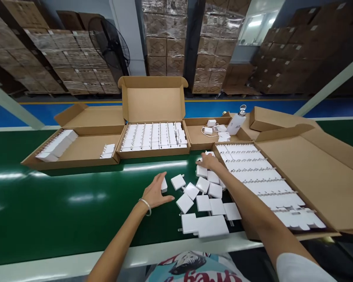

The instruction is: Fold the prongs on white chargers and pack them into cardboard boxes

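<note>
Several white power adapters [191, 191] with small metal prongs lie loose on the green belt in front of me. My left hand [156, 192] is over the belt left of them, thumb stretched away from the fingers. A single white adapter [164, 185] sits beside its fingers, partly hidden by them. At the far end of the loose group, my right hand [210, 161] reaches down with its fingers bent around a white adapter [209, 154], which the hand mostly covers. Close by the right forearm stands an open carton [304, 203] packed with rows of adapters.
Behind are an open carton full of adapters [154, 80], a partly filled one [88, 147] to its left, and one holding cabled adapters and a white pump bottle [236, 123]. A fan [110, 47] and stacked cartons [166, 47] stand beyond the belt.
</note>
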